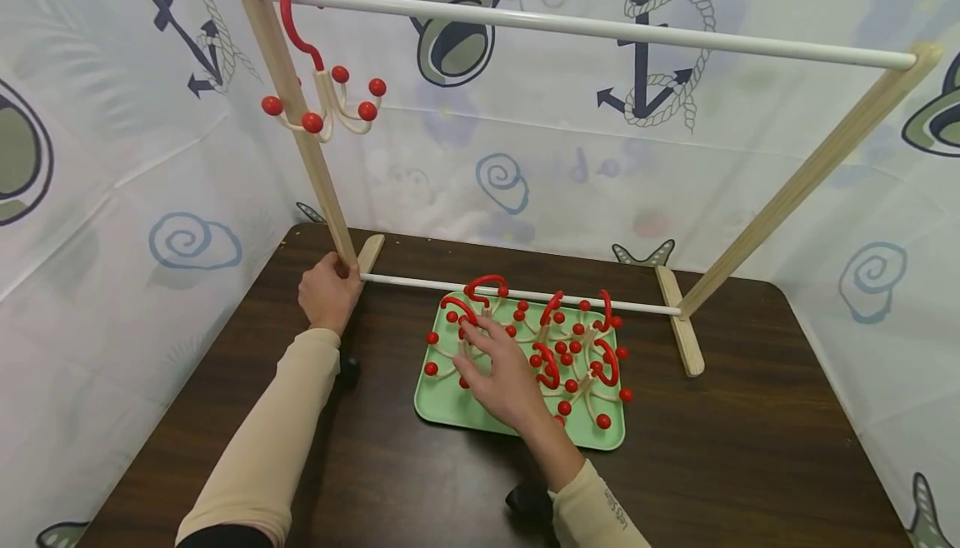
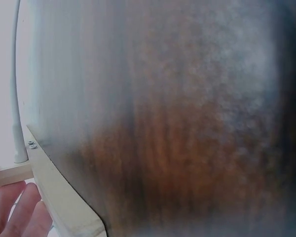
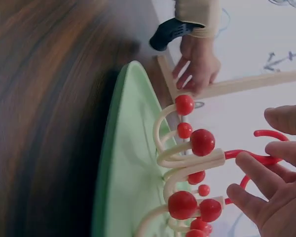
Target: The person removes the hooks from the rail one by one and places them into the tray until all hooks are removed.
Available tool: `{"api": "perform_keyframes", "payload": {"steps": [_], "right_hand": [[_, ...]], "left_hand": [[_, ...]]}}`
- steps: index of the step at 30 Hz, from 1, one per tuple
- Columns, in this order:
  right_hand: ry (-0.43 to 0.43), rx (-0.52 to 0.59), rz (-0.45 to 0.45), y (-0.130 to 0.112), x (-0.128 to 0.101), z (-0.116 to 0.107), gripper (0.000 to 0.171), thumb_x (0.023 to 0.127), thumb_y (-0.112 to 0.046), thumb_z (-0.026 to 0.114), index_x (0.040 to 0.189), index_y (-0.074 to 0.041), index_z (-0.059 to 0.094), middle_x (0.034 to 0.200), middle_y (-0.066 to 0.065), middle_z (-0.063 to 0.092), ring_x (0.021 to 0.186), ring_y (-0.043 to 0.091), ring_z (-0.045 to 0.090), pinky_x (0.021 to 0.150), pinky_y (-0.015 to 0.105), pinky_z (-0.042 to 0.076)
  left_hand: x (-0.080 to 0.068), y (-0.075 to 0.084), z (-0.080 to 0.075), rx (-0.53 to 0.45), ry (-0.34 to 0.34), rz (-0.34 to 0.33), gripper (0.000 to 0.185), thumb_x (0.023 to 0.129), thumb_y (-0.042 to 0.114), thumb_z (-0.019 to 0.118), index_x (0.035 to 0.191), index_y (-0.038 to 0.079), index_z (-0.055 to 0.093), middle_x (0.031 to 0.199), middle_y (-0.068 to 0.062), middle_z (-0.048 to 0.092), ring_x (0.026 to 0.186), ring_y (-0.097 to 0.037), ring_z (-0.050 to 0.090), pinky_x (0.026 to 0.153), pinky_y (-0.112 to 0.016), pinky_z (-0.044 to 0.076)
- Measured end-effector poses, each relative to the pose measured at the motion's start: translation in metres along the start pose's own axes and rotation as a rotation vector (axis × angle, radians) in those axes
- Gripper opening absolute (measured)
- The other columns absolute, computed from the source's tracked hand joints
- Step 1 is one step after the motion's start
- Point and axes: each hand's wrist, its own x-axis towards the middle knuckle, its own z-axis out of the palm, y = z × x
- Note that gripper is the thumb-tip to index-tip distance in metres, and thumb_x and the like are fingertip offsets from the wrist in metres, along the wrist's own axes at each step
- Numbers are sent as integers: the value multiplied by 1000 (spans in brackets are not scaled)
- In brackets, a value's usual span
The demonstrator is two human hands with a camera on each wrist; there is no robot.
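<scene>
My left hand [image 1: 330, 294] grips the foot of the left wooden post [image 1: 322, 173] of a rack; the left wrist view shows its thumb and fingers [image 2: 24, 212] on either side of the wood. Over a green tray [image 1: 442, 406] my right hand [image 1: 501, 377] reaches with spread fingers. In the right wrist view those fingers lie right at the red hook [image 3: 251, 155] of a cream hanger [image 3: 200, 160] with curved, red-ball-tipped arms. Several such hangers stand on the tray. Another hanger [image 1: 326, 102] hangs by its red hook near the left end of the white top bar [image 1: 570, 25].
The rack's right post [image 1: 810, 173] slants up from a wooden foot [image 1: 681, 323]. A white lower bar [image 1: 637, 306] runs behind the tray, low over the dark wooden table [image 1: 750, 431]. A printed cloth [image 1: 360, 198] surrounds the table's back and sides.
</scene>
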Motion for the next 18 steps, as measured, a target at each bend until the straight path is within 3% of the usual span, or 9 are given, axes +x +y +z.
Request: {"api": "perform_keyframes", "payload": {"steps": [11,15,18], "right_hand": [[90,83,78,9,-19,9,48,93,-25,67,138,-11,57,145,6,47,131,24,46,91,46,48],[98,112,93,11,-23,10,48,93,-26,67,139,-14,57,146,6,47,135,22,42,94,48,46],[98,154,107,12,-26,10,49,93,-24,67,139,-14,56,147,6,46,131,15,47,97,48,44]], "left_hand": [[0,-1,0,-10,9,2,20,90,25,65,93,5,67,81,-15,68,74,-38,63,68,-56,45],[-1,1,-1,-12,7,4,19,90,24,65,93,5,67,81,-15,68,74,-39,63,68,-56,45],[-1,0,0,-7,-4,-1,20,90,24,65,93,5,67,81,-15,68,75,-39,63,69,-56,46]]}}
